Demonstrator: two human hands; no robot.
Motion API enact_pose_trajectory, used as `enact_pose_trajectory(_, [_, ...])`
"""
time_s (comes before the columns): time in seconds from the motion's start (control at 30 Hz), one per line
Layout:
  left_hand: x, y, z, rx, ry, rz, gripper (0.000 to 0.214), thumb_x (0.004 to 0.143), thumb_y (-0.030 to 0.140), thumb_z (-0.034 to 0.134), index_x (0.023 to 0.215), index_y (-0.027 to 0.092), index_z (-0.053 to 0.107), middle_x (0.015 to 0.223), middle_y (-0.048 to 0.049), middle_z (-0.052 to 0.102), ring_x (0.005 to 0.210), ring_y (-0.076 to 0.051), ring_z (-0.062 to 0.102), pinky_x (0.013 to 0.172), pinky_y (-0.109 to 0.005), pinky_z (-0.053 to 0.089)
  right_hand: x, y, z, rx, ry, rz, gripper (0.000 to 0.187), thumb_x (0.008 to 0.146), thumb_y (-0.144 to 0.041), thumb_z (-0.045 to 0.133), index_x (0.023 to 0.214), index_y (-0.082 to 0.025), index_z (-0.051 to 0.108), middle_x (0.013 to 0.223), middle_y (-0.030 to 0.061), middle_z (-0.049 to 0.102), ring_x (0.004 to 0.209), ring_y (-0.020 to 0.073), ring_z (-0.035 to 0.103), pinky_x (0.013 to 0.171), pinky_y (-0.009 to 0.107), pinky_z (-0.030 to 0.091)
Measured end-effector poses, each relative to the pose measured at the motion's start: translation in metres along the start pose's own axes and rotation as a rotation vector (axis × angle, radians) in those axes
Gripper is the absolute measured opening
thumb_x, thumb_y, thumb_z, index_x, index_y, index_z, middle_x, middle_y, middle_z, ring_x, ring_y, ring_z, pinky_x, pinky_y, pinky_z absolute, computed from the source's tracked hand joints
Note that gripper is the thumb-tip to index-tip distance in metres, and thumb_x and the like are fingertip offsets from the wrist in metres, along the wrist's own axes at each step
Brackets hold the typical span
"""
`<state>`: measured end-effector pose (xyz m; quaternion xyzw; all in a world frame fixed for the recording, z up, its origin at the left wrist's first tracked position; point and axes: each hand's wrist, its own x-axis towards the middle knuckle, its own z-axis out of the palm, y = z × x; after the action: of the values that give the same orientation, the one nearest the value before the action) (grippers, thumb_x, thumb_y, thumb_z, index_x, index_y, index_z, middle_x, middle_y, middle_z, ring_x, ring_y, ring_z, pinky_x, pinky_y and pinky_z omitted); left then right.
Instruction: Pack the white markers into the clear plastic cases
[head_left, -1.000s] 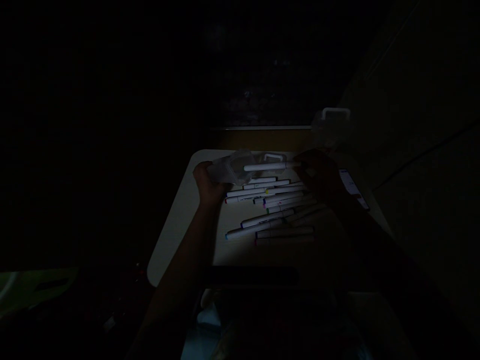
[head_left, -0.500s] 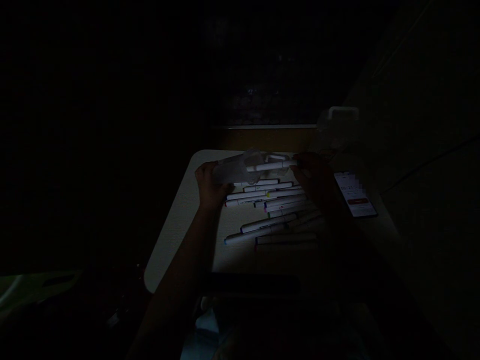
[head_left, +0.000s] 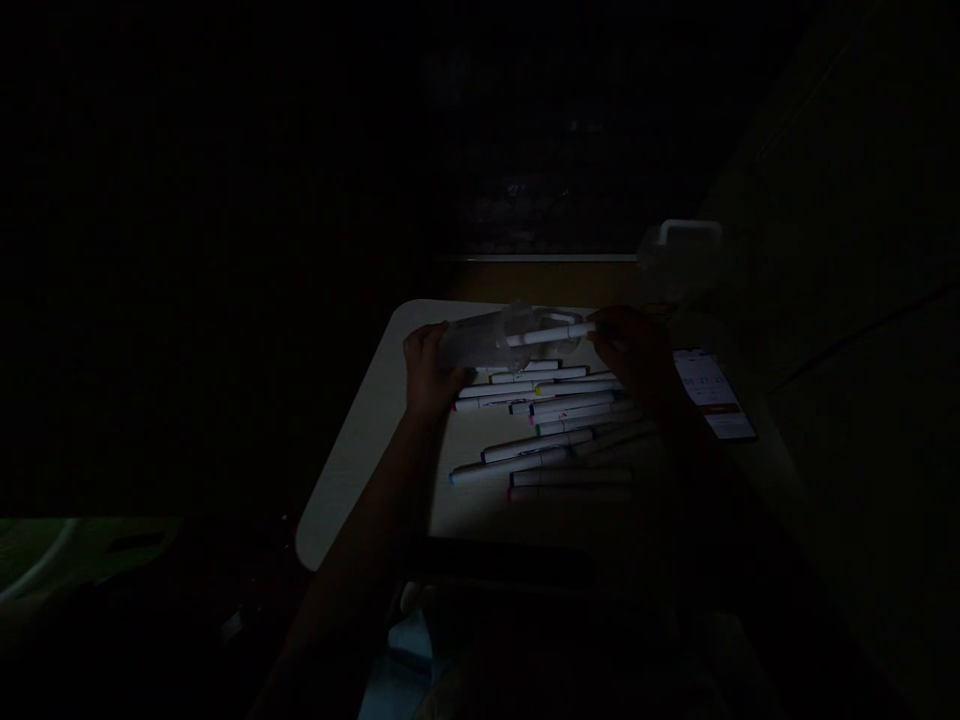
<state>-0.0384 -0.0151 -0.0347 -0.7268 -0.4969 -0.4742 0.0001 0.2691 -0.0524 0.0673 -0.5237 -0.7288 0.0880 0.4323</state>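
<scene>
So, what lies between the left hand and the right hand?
In the head view: a clear case in the left hand, a white marker in the right hand and, behind the marker, a white handle.

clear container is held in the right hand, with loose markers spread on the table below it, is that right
Not quite: the head view shows the clear container in the left hand; the right hand holds a white marker. The loose markers are indeed spread on the table.
</scene>
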Motion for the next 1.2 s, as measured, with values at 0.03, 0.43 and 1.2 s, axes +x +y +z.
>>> enact_pose_trajectory(0.03, [0.0,0.0,0.0,0.007,-0.001,0.005,0.081,0.064,0.055,0.071,0.133,0.022,0.044,0.125,-0.0125,0.046,0.119,-0.032,0.044,0.102,-0.05,0.039,0.0,0.002,0.001,0.017,0.001,-0.003,0.019,0.078,-0.023,0.054,0.094,-0.018,0.065,0.09,0.0059,0.068,0.078,0.0165,0.064,0.074,0.031,0.053])
enact_pose_trajectory(0.43, [0.001,0.004,-0.001,0.038,0.004,0.024,0.076,0.07,0.06,0.064,0.133,0.024,0.043,0.123,-0.0119,0.047,0.117,-0.031,0.046,0.098,-0.05,0.043,-0.001,0.005,0.007,0.104,-0.048,0.038,0.018,0.077,-0.019,0.057,0.093,-0.019,0.065,0.094,0.0069,0.069,0.083,0.018,0.066,0.077,0.031,0.054])
enact_pose_trajectory(1.2, [0.001,0.003,-0.001,0.026,0.035,0.006,0.076,0.071,0.066,0.058,0.131,0.021,0.046,0.123,-0.0125,0.047,0.117,-0.031,0.046,0.099,-0.05,0.041,-0.01,0.027,0.022,-0.444,-0.641,0.106,0.027,0.088,-0.022,0.048,0.097,-0.014,0.072,0.102,0.0104,0.07,0.095,0.0195,0.061,0.08,0.027,0.042])
